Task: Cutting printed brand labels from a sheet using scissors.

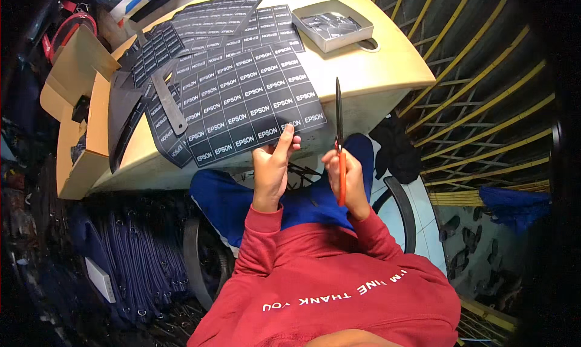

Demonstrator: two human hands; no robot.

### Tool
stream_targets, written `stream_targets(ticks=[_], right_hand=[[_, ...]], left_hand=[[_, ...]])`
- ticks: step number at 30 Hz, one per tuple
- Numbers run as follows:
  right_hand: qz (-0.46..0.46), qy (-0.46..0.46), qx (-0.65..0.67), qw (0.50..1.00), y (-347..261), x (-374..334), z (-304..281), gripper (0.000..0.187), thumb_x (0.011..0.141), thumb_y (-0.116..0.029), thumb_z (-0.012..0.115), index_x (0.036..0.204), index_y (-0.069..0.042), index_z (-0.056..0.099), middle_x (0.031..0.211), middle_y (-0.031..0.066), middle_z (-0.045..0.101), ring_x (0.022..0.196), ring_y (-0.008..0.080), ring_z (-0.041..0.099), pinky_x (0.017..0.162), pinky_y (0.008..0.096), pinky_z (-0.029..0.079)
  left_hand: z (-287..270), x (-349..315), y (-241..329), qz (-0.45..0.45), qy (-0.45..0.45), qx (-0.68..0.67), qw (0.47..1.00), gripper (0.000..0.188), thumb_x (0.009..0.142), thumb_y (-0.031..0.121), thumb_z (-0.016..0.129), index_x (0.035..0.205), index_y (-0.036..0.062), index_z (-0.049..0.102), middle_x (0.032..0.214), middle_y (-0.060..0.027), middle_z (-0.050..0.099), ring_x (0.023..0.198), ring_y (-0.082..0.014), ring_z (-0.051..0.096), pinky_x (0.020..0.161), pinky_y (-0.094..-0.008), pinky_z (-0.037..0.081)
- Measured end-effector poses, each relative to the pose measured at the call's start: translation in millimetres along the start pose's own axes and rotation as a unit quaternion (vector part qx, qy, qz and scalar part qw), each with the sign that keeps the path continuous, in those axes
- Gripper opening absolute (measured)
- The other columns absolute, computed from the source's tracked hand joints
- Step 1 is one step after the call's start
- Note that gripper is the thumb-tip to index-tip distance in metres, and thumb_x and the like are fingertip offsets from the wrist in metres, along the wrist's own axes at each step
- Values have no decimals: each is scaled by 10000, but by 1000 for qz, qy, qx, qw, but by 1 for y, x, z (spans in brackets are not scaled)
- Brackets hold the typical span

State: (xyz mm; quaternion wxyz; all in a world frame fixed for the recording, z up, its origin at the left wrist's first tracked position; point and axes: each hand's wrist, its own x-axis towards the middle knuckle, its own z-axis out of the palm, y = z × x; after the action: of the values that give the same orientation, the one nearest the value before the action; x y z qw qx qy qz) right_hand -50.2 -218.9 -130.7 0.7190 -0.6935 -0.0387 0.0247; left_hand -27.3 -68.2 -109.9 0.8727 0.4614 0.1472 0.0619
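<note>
Black sheet (239,108): thin, flexible-looking, smooth with a slight sheen, four-sided; scissors (341,114): narrow dark blades, glossy orange-red handles. Sheet located at the near edge of the pale, wood-toned surface (396,65), its near margin projecting past that edge. Left hand (273,168) at the sheet's near right part: grip pinched down to the sheet's thickness, thumb flat on top, fingers mostly hidden beneath. Right hand (350,180) has its grip wrapped around the scissors' handles; scissors held just right of the sheet, apart from it. Blades seen nearly edge-on, so any gap between them cannot be judged. Scissors' long axis runs away from the person, tips forward. Sheet's longer side in view runs left to right, rising toward the right; true proportions uncertain owing to foreshortening. Appearance: sheet carries a grid of thin pale lines, pale lettering repeated in the cells. Grey metal strip (168,104), holed at its near end, lies by the sheet's left side. Shallow box (348,42) beyond holds dark pieces (330,25).
</note>
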Motion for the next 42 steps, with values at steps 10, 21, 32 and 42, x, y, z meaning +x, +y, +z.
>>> stream_targets(ticks=[10,21,32,42], right_hand=[[108,-217,-86,966,16,-63,-24,338,935,-348,430,952,-13,471,730,92,486,662,217,510,638,329,419],[149,-257,131,946,6,-9,12,499,903,-529,400,945,-35,457,673,-58,332,559,34,302,488,190,276],[126,-261,141,947,5,8,16,468,918,-504,408,899,-41,476,628,-55,361,525,35,323,460,196,291],[96,-248,98,959,5,9,18,595,865,-622,408,871,-30,461,627,-75,296,528,25,261,448,187,223]], left_hand=[[2,20,8,59,-14,17,998,144,845,94,639,974,32,624,885,-26,625,721,-90,574,603,-212,460],[7,17,12,81,-3,45,996,173,825,88,654,981,21,618,871,-36,626,712,-105,576,618,-233,461],[8,15,11,72,-4,41,997,164,819,80,658,964,18,611,855,-34,622,703,-107,573,622,-229,456],[7,15,12,93,-10,59,994,179,806,97,677,958,27,613,850,-43,630,699,-109,591,600,-235,491]])
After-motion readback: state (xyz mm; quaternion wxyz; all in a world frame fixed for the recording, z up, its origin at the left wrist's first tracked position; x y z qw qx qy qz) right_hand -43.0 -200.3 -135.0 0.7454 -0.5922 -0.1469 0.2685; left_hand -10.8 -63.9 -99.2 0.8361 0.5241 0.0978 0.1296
